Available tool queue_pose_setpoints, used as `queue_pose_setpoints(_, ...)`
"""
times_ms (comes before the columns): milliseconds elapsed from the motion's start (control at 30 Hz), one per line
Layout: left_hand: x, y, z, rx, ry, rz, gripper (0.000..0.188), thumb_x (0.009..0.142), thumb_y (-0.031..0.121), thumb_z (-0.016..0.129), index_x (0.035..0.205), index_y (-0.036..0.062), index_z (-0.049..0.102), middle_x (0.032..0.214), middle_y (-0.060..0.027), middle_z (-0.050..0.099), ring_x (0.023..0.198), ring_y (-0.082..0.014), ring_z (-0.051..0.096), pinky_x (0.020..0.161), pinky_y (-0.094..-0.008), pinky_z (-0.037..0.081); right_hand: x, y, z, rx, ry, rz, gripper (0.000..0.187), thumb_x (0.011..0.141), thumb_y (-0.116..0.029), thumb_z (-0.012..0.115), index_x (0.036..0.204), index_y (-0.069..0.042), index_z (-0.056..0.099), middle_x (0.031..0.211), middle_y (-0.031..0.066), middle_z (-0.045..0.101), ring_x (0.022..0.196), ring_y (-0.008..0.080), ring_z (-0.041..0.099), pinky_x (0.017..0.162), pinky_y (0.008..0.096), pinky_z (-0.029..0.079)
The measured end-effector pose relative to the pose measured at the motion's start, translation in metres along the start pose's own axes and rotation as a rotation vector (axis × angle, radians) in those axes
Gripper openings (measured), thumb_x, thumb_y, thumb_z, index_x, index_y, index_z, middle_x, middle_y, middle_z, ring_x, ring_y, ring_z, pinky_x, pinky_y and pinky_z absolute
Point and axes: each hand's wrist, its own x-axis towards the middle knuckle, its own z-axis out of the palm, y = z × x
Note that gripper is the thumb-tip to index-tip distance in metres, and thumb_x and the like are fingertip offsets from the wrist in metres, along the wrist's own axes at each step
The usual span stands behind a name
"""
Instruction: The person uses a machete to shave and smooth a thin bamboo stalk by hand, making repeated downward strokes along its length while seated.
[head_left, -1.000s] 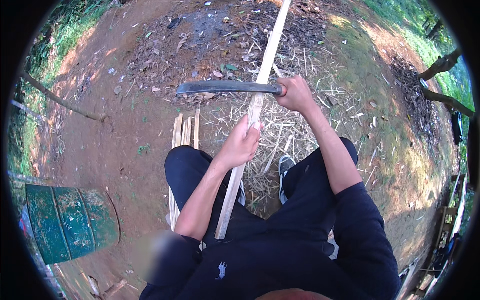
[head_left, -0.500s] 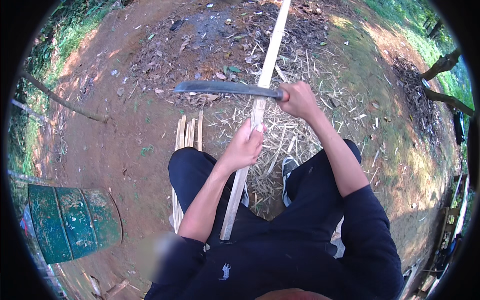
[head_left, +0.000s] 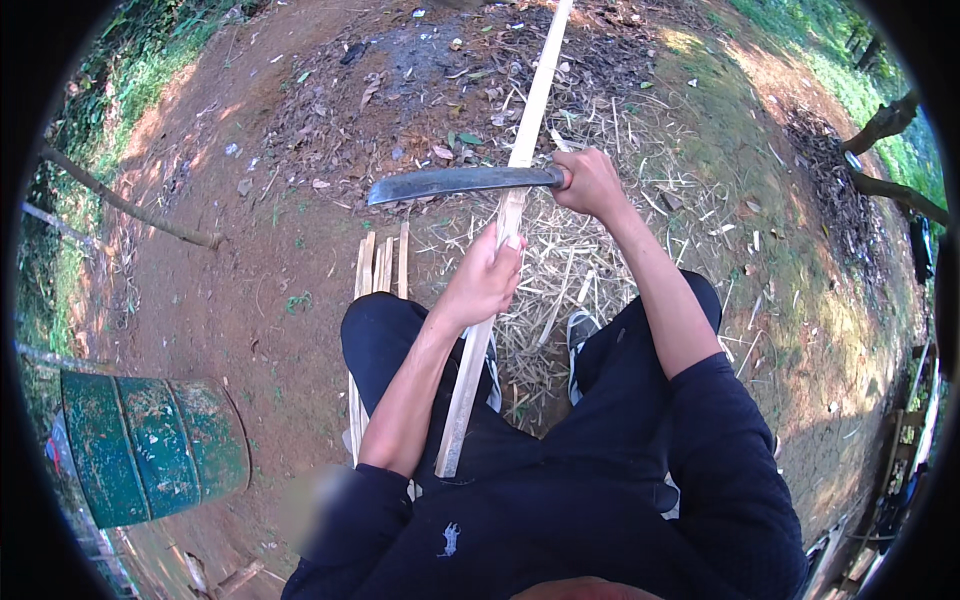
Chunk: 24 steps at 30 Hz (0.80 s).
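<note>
A long pale strip of split bamboo or wood (head_left: pixel 538 100) slants from my lap up to the top of the view. My left hand (head_left: pixel 484 277) is wrapped around it a little above my knees. In my right hand (head_left: pixel 588 184) is the handle of a machete (head_left: pixel 460 182). Its dark, slightly curved blade lies across the strip just beyond my left hand, with the tip pointing left. The blade touches the strip or lies very close over it; I cannot tell how deep its edge sits.
Several cut strips (head_left: pixel 387 265) lie on the ground beside my left knee. Shavings (head_left: pixel 560 290) cover the soil between and beyond my shoes. A dented green metal drum (head_left: pixel 155 445) is at the left. Thin branches (head_left: pixel 130 200) rise at the left, and thicker ones (head_left: pixel 895 195) at the right.
The machete and my right hand have shifted slightly, the blade tip moving right and a little down. My left hand keeps its hold on the strip, which has moved slightly left.
</note>
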Motion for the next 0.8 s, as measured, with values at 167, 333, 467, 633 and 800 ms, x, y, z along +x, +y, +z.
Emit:
queue_pose_setpoints(167,-0.003,0.003,0.002,-0.017,0.027,0.025,0.017,0.108,0.023,0.040,0.115,0.0082,0.044,0.073,0.0044,0.038,0.047,-0.0010,0.033,0.037,-0.0194,0.025,-0.001,0.009,0.007,0.074,-0.018,0.085,0.009,0.068,-0.013,0.063,0.066,-0.008,0.056,0.056,0.0153,0.058,0.057,0.0379,0.061,0.055,0.0463,0.050)
queue_pose_setpoints(333,-0.006,0.002,0.001,-0.033,0.026,0.026,0.017,0.108,0.023,0.040,0.115,0.0081,0.043,0.073,0.0040,0.038,0.046,-0.0013,0.031,0.037,-0.0197,0.026,-0.002,0.014,-0.001,0.033,0.026,0.068,0.007,0.069,-0.012,0.062,0.067,-0.009,0.056,0.055,0.0130,0.058,0.053,0.0336,0.062,0.052,0.0437,0.050)
queue_pose_setpoints(467,0.000,0.004,0.009,-0.083,0.062,0.036,0.019,0.108,0.024,0.039,0.115,0.0079,0.044,0.073,0.0039,0.038,0.045,-0.0014,0.031,0.036,-0.0195,0.026,-0.001,0.010,-0.005,-0.056,0.064,-0.005,0.006,0.071,-0.011,0.059,0.065,-0.010,0.057,0.051,0.0074,0.058,0.046,0.0248,0.061,0.044,0.0387,0.049)
queue_pose_setpoints(633,-0.005,-0.002,-0.004,-0.144,-0.030,-0.018,0.020,0.108,0.026,0.039,0.113,0.0069,0.044,0.076,0.0022,0.042,0.045,-0.0019,0.033,0.035,-0.0208,0.027,0.000,-0.031,-0.018,-0.097,-0.034,-0.131,0.005,0.067,-0.014,0.061,0.066,-0.011,0.056,0.055,0.0065,0.060,0.047,0.0244,0.061,0.046,0.0396,0.049)
queue_pose_setpoints(800,-0.011,-0.002,0.011,-0.092,-0.065,-0.013,0.021,0.108,0.026,0.039,0.117,0.0070,0.044,0.075,0.0042,0.039,0.046,-0.0004,0.031,0.036,-0.0186,0.026,-0.005,-0.005,-0.026,-0.109,0.056,-0.094,0.010,0.065,-0.013,0.062,0.069,-0.009,0.054,0.056,0.0092,0.058,0.052,0.0308,0.061,0.050,0.0433,0.050)
